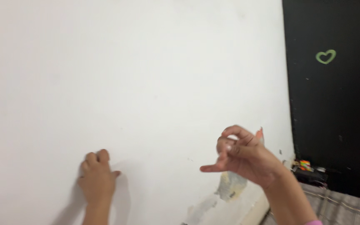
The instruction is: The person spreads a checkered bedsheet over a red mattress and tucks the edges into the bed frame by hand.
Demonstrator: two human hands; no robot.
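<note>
The left hand (pixel 98 177) is pressed against the white wall (pixel 146 75), fingers curled in at the knuckles and thumb stuck out to the side, holding nothing, its shadow falling beside it. Further right, the right hand (pixel 242 154) is raised just off the wall, fingers loosely curled with the little finger pointing left; whether it pinches anything I cannot tell. Just below it, the paint has flaked away in a grey patch (pixel 230 185). Beyond the wall's edge stands a black surface (pixel 334 125) with a small green heart (pixel 326 56) drawn on it, and checked fabric (pixel 346 208) lies in the lower corner.
</note>
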